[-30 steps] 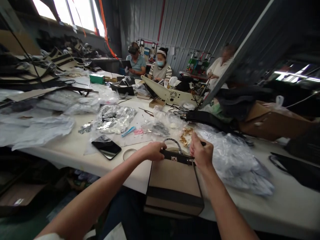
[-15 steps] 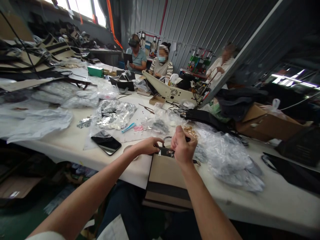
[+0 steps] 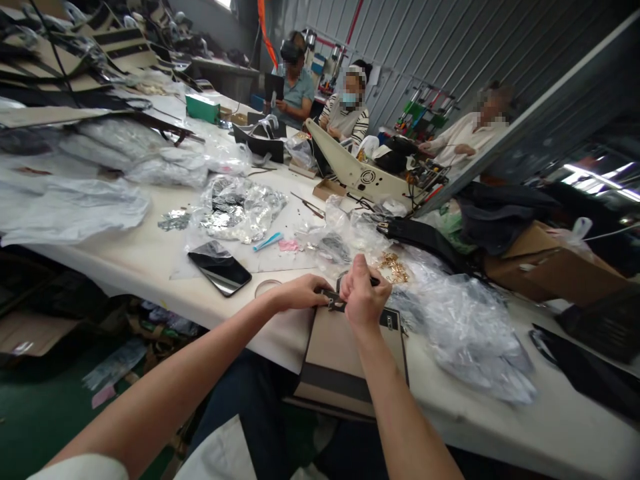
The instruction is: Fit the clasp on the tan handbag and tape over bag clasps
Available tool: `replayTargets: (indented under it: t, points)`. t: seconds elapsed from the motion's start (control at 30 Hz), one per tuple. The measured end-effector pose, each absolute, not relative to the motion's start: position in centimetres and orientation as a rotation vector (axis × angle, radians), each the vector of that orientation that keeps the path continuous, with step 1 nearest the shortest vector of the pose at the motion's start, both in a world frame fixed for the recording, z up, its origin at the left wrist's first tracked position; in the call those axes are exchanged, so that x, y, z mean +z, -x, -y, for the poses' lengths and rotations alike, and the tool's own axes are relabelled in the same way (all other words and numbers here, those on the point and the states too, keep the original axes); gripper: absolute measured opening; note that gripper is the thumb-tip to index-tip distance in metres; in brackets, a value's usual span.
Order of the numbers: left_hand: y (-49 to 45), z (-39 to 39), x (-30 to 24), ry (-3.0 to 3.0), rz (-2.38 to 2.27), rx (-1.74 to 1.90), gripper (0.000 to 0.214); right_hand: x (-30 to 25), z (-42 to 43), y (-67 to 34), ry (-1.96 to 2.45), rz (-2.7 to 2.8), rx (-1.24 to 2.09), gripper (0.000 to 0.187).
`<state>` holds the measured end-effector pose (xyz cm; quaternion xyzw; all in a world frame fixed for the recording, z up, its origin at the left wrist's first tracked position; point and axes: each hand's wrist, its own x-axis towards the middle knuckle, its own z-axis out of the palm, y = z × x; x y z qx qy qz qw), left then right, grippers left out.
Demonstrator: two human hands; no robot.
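In front of me a tan and black bag piece [image 3: 325, 343] hangs over the table's front edge. Small metal fittings sit along its dark upper strip, one metal fitting [image 3: 390, 323] showing at the right. My left hand [image 3: 306, 292] pinches that dark strip at its left end, beside another fitting. Just to its right, my right hand [image 3: 364, 297] is closed in a fist, thumb on top, around a black-handled tool [image 3: 374, 281]. The tool's working end is hidden behind the fingers.
A phone [image 3: 220, 268] lies left of my hands, near a blue tool [image 3: 268, 241] and a plastic bag of metal plates [image 3: 235, 213]. Gold fittings [image 3: 394, 268] and a large clear plastic bag [image 3: 465, 333] are on the right. Several people work across the table.
The view has tilted and shifted, so the scene sits further right. My left fingers have closed in on the strip's edge. The right fist has shifted slightly, uncovering the right-hand fitting.
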<state>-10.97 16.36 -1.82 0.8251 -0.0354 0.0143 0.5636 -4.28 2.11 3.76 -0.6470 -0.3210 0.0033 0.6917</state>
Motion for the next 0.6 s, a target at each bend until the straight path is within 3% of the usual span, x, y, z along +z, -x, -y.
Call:
replayTargets:
  t: [0.6]
  points:
    - [11.4, -15.5, -1.9, -1.729, -0.157, 0.008, 0.045, 3.9, -2.4, 4.9, 1.467, 0.693, -0.047, 0.065]
